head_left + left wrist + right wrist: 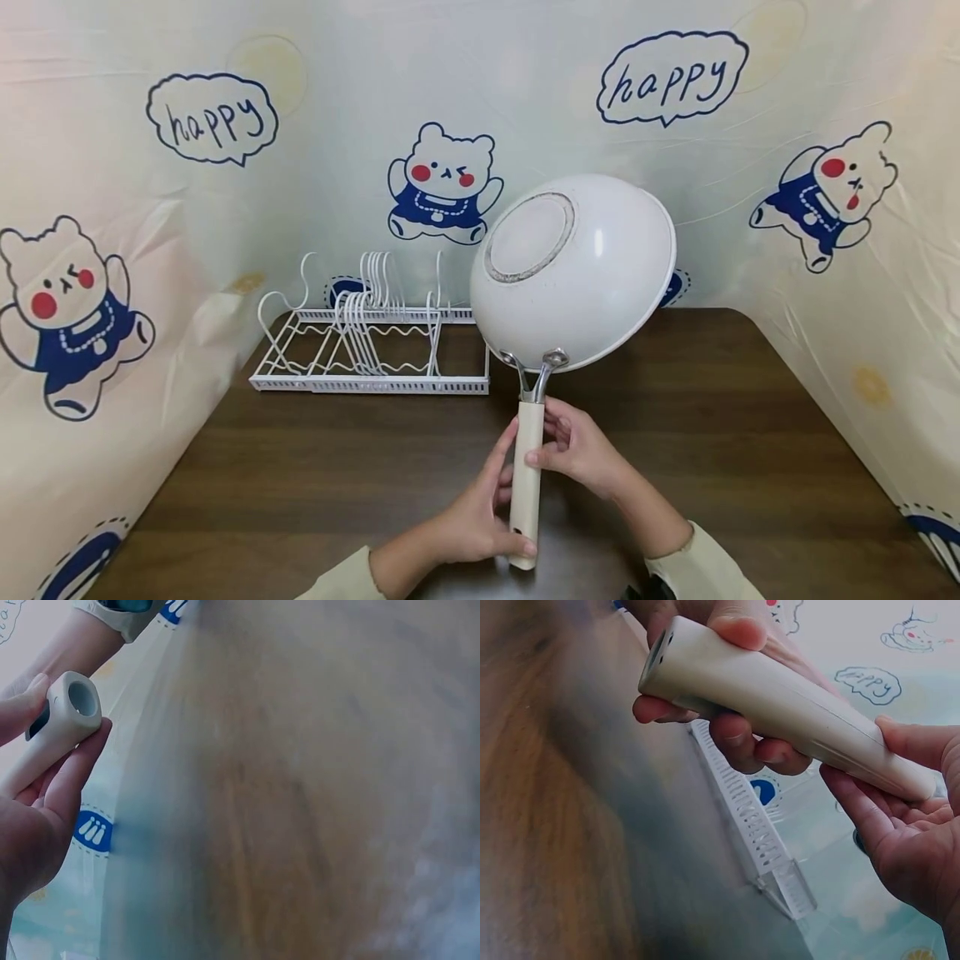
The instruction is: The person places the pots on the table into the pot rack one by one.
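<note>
A white frying pan [592, 275] with a deep, rounded body is held up over the table, its underside and ring-shaped base facing the head camera. Its cream handle [527, 483] points down toward the person. Near the handle's lower end, the left hand [476, 512] grips it with the thumb across the front and fingers behind. Higher up, close to the metal fork, the right hand [581, 450] holds the handle between thumb and fingers. In the right wrist view both hands wrap the handle [780, 705]. The pan's inside is hidden.
A white wire dish rack [367, 385] with upright dividers stands at the back left of the dark wooden table [337, 467], beside the pan. Behind the table hangs a pale cloth [525, 83] printed with bears and "happy" bubbles.
</note>
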A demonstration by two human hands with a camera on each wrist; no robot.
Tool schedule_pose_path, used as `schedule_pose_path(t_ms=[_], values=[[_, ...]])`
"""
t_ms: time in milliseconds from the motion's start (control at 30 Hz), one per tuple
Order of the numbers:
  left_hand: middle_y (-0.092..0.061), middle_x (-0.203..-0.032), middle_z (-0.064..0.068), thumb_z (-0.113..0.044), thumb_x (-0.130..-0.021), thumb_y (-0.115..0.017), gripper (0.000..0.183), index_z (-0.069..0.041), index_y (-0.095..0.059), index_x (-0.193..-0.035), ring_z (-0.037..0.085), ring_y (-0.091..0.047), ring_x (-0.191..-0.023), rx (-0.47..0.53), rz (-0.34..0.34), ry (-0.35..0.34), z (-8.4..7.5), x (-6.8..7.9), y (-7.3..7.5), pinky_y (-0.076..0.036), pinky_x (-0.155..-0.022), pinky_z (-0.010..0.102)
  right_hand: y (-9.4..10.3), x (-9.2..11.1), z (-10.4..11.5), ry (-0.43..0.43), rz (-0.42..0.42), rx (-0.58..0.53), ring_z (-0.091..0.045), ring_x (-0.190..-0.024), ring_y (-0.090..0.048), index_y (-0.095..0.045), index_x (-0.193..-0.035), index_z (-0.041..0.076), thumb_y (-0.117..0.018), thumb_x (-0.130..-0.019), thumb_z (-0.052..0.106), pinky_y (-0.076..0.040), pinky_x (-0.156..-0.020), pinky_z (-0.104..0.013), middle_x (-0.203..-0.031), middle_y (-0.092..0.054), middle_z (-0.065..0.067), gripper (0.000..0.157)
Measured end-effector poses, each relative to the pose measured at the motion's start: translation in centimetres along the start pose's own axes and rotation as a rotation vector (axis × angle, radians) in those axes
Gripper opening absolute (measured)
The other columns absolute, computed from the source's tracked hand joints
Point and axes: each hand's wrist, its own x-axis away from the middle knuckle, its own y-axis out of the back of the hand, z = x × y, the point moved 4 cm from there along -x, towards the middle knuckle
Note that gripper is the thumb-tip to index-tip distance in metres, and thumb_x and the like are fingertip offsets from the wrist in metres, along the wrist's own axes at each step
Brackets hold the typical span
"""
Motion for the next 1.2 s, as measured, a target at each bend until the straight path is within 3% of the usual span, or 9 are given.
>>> schedule_pose_path(t_ms=[300, 433, 633, 867, 1200], values=[[-0.038, -0.145, 0.027, 0.010, -0.070, -0.082, 0.133, -0.039, 0.008, -0.154, 0.052, -0.047, -0.118, -0.042, -0.063, -0.002, -1.0, 0.6, 0.5, -0.060, -0.067, 0.041, -0.6, -1.0, 0.9, 0.043, 0.051, -0.018, -0.021, -0.109, -0.061, -0.042, -0.136, -0.010, -0.076, -0.082, -0.001, -0.056, -0.087, -0.034, -0.120, -0.059, -0.021, 0.064], [-0.041, -0.143, 0.028, 0.005, -0.070, -0.084, 0.132, -0.038, 0.008, -0.154, 0.042, -0.053, -0.114, -0.101, -0.092, 0.008, -1.3, 1.0, 0.6, -0.061, -0.066, 0.040, -0.9, -1.1, 1.1, 0.040, 0.076, -0.033, -0.021, -0.108, -0.061, -0.041, -0.136, -0.011, -0.074, -0.082, -0.003, -0.056, -0.087, -0.034, -0.120, -0.059, -0.022, 0.064], [-0.048, -0.137, 0.028, 0.002, -0.068, -0.087, 0.131, -0.031, 0.005, -0.156, 0.026, -0.058, -0.106, -0.180, -0.139, -0.029, -2.1, 1.6, 0.9, -0.060, -0.062, 0.039, -1.4, -1.7, 1.8, 0.041, 0.103, -0.024, -0.024, -0.107, -0.061, -0.043, -0.137, -0.005, -0.074, -0.082, -0.002, -0.056, -0.088, -0.036, -0.120, -0.058, -0.022, 0.063], [-0.048, -0.139, 0.025, 0.000, -0.068, -0.087, 0.131, -0.032, 0.004, -0.156, 0.029, -0.058, -0.111, -0.226, -0.178, -0.039, -2.8, 1.9, 1.7, -0.060, -0.061, 0.039, -1.9, -2.9, 2.7, 0.054, 0.134, 0.012, -0.026, -0.108, -0.061, -0.041, -0.138, -0.006, -0.074, -0.082, -0.003, -0.056, -0.087, -0.038, -0.120, -0.058, -0.021, 0.065], [-0.047, -0.138, 0.031, 0.002, -0.068, -0.086, 0.131, -0.032, 0.005, -0.156, 0.039, -0.057, -0.113, -0.264, -0.242, -0.049, -2.9, 2.2, 2.9, -0.060, -0.062, 0.038, -2.8, -5.1, 3.0, 0.074, 0.183, 0.067, -0.026, -0.107, -0.061, -0.042, -0.136, -0.007, -0.073, -0.081, -0.008, -0.057, -0.085, -0.040, -0.117, -0.060, -0.020, 0.064]])
